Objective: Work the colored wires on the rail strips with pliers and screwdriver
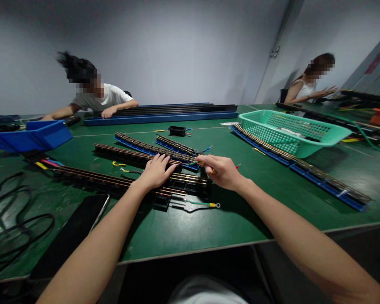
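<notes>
One blue-based rail strip (141, 145), slanted down rightward at mid-frame, was met along its lower edge by the spread left hand (156, 172); near its right end, a yellow item (213, 171) was held in the grip of the right hand (224, 171).

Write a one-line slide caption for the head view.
Left hand spread over railed strips, right hand gripping a small yellow item, at a green worktable.

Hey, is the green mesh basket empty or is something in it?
Not empty: a white item shows inside the green mesh basket, but I can't tell what it is.
</notes>
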Motion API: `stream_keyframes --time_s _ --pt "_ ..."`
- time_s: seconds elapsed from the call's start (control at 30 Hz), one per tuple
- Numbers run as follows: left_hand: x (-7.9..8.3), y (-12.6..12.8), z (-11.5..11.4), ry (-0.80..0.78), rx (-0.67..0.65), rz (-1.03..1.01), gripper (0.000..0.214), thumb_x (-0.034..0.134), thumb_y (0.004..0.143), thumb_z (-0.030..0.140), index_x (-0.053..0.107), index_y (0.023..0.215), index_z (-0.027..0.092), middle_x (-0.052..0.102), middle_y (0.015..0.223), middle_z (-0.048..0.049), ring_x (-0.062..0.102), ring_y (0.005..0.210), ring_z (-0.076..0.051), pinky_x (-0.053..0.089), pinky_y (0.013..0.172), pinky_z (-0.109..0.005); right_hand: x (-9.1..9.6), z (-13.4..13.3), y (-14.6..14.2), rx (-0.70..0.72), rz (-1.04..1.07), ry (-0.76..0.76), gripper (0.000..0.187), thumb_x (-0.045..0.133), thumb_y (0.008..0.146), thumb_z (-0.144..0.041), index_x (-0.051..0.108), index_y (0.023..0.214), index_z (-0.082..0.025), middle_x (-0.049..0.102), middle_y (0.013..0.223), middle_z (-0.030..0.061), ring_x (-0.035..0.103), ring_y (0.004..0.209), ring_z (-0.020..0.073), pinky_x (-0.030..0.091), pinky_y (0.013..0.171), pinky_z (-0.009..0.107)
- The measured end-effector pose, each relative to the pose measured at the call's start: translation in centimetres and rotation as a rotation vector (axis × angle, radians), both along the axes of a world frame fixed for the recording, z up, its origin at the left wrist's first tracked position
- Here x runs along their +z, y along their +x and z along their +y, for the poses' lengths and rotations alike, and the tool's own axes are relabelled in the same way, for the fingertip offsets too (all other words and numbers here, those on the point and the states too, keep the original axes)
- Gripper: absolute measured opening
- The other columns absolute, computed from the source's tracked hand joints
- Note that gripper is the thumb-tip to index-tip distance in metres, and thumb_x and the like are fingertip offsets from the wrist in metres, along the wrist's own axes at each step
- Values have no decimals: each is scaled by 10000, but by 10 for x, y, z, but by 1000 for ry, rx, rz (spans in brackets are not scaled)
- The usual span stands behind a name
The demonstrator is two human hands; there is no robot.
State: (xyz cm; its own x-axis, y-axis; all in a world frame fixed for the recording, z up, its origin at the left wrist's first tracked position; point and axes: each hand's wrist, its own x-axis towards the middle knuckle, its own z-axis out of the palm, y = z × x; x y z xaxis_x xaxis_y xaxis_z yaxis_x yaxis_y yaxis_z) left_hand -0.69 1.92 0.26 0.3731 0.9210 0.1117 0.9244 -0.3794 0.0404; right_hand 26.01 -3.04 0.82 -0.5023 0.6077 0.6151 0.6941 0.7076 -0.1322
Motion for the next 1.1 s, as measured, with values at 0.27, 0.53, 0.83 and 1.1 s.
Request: stream_keyframes --time_s 0.27,0.53,0.83,1.1 --pt "0 1 0 -5 16 5 651 276 1011 541 422 1495 132 390 1576 -133 290 1487 -304 273 1179 -456 5 -6 -3 -83 221 -115 472 488 811 -82 523 1251 -250 748 978 38 684 722 165 506 667 270" --pt "1 0 0 -19 15 4 659 268 1011 549 415 1502 134 387 1578 -128 282 1490 -303 262 1185 -456 22 -15 -1 -215 844 -79 372 522 847 -216 452 1211 -239 716 982 44 610 560 120 474 483 238" --pt "4 1 -2 -40 18 -1 662 273 1012 544 399 1511 129 372 1586 -131 268 1494 -311 254 1188 -466 39 -39 -8 -49 1099 -163 401 592 802 -321 471 1177 -247 686 889 24 592 499 117 425 341 208" --pt "3 2 -1 -37 14 2 650 281 1020 523 402 1507 110 374 1583 -141 267 1494 -311 252 1190 -465 49 -31 -6 130 1317 -859 394 631 620 -255 588 997 -151 691 653 -12 374 266 38 256 209 152"
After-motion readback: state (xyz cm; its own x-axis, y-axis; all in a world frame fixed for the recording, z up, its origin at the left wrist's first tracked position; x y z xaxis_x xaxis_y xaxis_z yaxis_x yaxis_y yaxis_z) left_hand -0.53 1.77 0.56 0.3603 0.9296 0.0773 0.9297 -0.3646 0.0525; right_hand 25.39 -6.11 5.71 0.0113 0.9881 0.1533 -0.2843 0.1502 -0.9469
